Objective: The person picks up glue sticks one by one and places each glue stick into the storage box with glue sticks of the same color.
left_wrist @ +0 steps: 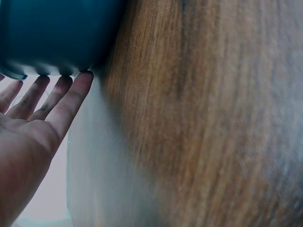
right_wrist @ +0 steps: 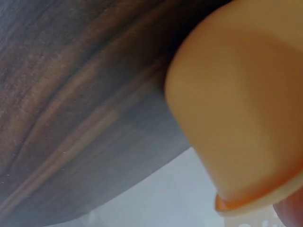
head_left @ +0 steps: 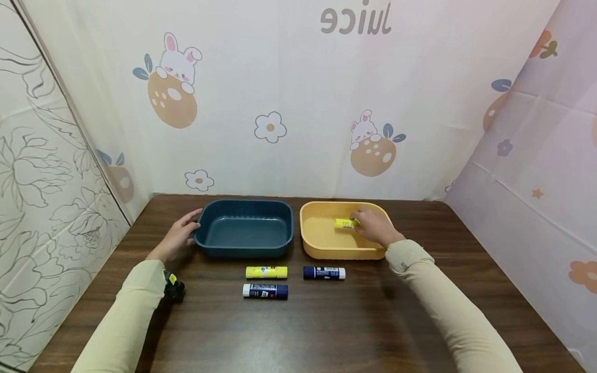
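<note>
My left hand (head_left: 179,234) touches the left end of a dark blue basin (head_left: 249,253), its fingers stretched out. The left wrist view shows those fingertips (left_wrist: 84,79) against the basin's outer wall. Over the inside of a yellow basin (head_left: 322,241), my right hand (head_left: 373,226) pinches a yellow glue stick (head_left: 344,223) by its right end. In the right wrist view the basin wall hides most of that hand, and the glue stick is out of sight there.
In front of the basins lie another yellow glue stick (head_left: 267,272) and two navy-and-white glue sticks, one on the right (head_left: 324,273) and one nearer (head_left: 265,291). A patterned curtain (head_left: 298,103) hangs behind the wooden table (head_left: 326,331).
</note>
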`<state>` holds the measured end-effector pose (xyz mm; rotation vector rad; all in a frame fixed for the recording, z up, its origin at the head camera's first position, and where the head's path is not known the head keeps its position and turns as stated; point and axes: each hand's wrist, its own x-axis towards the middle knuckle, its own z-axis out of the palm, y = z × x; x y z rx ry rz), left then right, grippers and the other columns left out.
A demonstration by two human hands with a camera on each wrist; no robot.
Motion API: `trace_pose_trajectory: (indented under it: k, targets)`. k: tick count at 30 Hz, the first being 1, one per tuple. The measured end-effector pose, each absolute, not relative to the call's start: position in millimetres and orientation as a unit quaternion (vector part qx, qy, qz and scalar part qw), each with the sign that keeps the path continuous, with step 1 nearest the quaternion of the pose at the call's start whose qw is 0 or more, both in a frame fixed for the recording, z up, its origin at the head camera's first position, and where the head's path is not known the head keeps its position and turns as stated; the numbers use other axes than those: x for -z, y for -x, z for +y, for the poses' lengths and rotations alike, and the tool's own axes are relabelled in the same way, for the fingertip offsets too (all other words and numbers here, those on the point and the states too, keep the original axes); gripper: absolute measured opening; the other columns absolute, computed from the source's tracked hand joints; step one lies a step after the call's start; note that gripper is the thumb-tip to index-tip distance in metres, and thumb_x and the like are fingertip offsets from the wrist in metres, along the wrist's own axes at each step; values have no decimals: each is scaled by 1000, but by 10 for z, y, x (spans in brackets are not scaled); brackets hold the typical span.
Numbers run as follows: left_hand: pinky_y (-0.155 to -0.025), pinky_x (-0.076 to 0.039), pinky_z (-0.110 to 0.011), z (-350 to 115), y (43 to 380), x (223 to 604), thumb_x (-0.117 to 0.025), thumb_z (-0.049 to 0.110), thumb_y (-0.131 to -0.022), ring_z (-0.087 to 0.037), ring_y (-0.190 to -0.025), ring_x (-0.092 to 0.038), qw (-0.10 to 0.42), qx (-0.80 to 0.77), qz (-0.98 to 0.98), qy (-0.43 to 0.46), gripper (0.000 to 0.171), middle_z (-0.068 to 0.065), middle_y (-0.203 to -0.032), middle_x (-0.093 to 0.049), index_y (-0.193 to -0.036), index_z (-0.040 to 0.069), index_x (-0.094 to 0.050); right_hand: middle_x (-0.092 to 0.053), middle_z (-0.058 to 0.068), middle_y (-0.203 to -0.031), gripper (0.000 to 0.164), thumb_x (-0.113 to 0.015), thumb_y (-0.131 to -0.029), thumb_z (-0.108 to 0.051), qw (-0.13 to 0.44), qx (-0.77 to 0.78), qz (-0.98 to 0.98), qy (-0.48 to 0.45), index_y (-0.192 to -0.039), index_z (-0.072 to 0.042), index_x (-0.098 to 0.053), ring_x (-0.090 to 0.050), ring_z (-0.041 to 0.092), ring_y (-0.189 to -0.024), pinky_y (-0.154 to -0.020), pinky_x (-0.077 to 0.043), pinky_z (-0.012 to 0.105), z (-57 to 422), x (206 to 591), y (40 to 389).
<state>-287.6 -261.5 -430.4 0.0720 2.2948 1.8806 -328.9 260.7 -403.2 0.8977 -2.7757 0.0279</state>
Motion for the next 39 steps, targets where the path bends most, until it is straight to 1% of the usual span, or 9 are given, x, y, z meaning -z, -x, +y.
trace_pose_trajectory:
  k: [9,14,19,21,26,28,31,36,39]
  targets:
    - [-89,-48,-36,-2613,2876,4326,-35,12,-100,-39,-128,-33,91,-631,770,-21,56,-26,-151,-20,-153,7,-16,-62,13,-90,22,-74,-80,-6,73,-24,-959,-271,-99,1,-66,-59,29,-82,-74,-49,43,2681,4146,3288]
    - [-95,-45,-43,-2605,2869,4324,-34,13,-101,-39,-129,-32,94,-631,770,-22,56,-26,-151,-19,-153,8,-15,-62,13,-92,22,-73,-82,-6,51,-31,-963,-262,-101,1,-65,-59,30,-85,-75,-49,44,2689,4168,3288]
    - [-99,-38,-53,-2588,2862,4319,-34,15,-102,-39,-132,-29,92,-631,770,-19,56,-25,-152,-17,-154,10,-14,-64,14,-94,22,-70,-84,-6,42,-36,-967,-249,-104,3,-65,-59,29,-86,-77,-49,44,2682,4171,3293]
    - [-101,-35,-56,-2559,2828,4254,-34,13,-101,-40,-132,-28,95,-635,766,-16,56,-26,-152,-17,-153,8,-14,-64,15,-96,24,-68,-85,-7,34,-38,-969,-242,-106,4,-64,-59,29,-86,-77,-49,44,2682,4168,3300]
    - [-101,-34,-56,-2552,2849,4245,-33,12,-101,-41,-132,-27,99,-639,763,-10,56,-26,-152,-16,-153,8,-14,-63,17,-103,30,-64,-86,-10,18,-44,-974,-221,-112,4,-61,-59,30,-91,-80,-48,46,2703,4154,3304]
    - [-101,-36,-54,-2575,2891,4305,-33,14,-102,-39,-132,-28,97,-635,766,-10,56,-25,-153,-16,-154,10,-14,-62,17,-107,32,-63,-86,-11,20,-45,-975,-217,-114,3,-60,-59,31,-94,-81,-48,46,2715,4153,3305]
    - [-101,-36,-54,-2578,2897,4303,-33,13,-101,-39,-132,-28,97,-634,767,-9,56,-25,-153,-16,-154,10,-14,-61,16,-109,33,-63,-85,-12,26,-48,-974,-220,-115,2,-59,-59,31,-95,-82,-48,46,2725,4146,3306]
    - [-102,-33,-57,-2600,2905,4307,-33,10,-101,-41,-133,-25,101,-639,763,-8,56,-26,-153,-14,-153,8,-13,-61,16,-106,32,-66,-84,-10,51,-48,-967,-243,-113,2,-60,-59,31,-95,-82,-48,46,2720,4094,3287]
    - [-102,-32,-57,-2601,2900,4301,-32,11,-101,-40,-134,-25,100,-637,765,-8,56,-25,-154,-13,-154,8,-13,-62,16,-104,31,-68,-83,-10,63,-44,-963,-257,-111,2,-61,-58,30,-94,-81,-48,46,2697,4044,3251]
